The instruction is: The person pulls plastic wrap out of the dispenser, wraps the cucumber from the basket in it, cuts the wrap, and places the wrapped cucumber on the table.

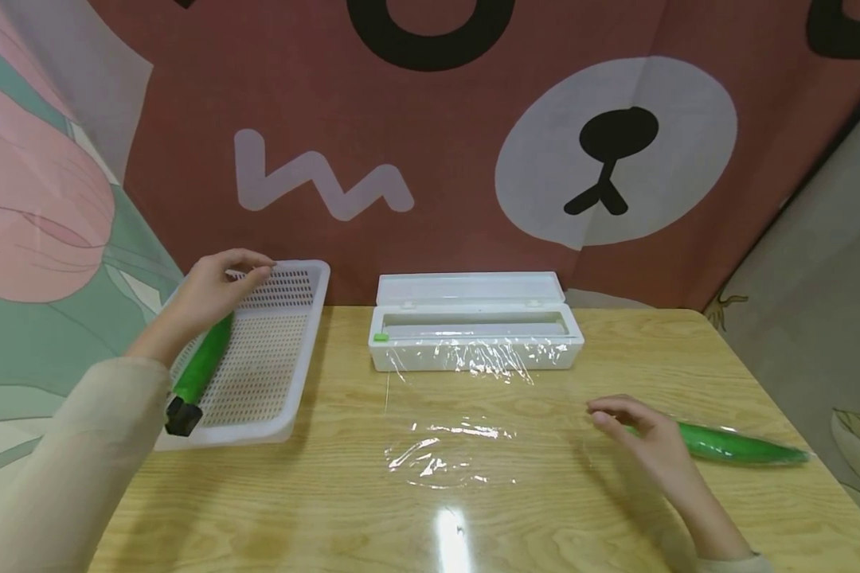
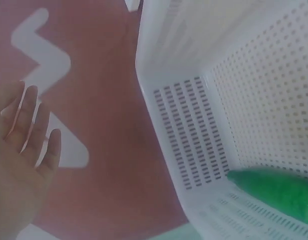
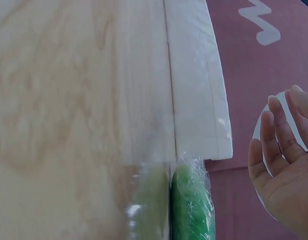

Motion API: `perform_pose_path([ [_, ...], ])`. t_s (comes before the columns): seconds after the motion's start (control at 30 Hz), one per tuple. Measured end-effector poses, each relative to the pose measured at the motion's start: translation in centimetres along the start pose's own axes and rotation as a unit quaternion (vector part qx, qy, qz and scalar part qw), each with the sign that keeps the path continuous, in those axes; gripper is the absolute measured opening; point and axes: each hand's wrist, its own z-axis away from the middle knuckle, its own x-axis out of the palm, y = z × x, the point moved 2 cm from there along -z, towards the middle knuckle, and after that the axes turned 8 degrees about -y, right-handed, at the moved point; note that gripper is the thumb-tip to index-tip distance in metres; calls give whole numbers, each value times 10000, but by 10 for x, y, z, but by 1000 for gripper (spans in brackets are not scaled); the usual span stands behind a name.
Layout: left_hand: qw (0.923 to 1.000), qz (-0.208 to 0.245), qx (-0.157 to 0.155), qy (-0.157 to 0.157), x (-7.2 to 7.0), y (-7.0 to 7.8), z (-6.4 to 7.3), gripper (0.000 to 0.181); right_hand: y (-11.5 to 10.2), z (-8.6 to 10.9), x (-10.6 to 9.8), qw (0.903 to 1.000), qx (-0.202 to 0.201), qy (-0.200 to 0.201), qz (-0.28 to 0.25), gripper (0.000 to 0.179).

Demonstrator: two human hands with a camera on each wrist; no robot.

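Observation:
My left hand [image 1: 211, 293] hovers over the far left part of a white perforated basket [image 1: 306, 350], its fingers loosely bent and holding nothing. Below it a green cucumber [image 1: 204, 362] lies along the basket's left side, partly hidden by the hand and wrist. The left wrist view has the cucumber's tapered end [image 2: 269, 192] in the basket corner. At the right of the table, my right hand [image 1: 648, 446] is empty with relaxed fingers. It overlaps one end of a second cucumber [image 1: 745, 444], which is wrapped in clear plastic film [image 3: 206, 190].
A white cling film box [image 1: 476, 356] stands at the back middle with its lid [image 1: 469, 289] raised. Clear film [image 1: 451, 454] runs from its front edge onto the wooden table [image 1: 373, 525]. A printed cloth [image 1: 444, 159] hangs right behind the table.

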Motion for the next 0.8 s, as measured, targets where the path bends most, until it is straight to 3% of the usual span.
perform_pose_path([
  [0.17,9997,208,-52,130,-9,-11,-7,48,2,-1,-5,9998,-73,124,112,17],
  [0.4,9986,313,-370,222,-12,-32,-12,52,3,-2,-8,9997,-80,162,133,16],
  [0.63,9954,562,-751,200,-7,-67,-13,61,0,-2,-15,9997,93,206,82,18],
  [0.8,9947,509,-870,222,-2,-91,-8,56,1,0,-19,9994,252,222,76,19],
])
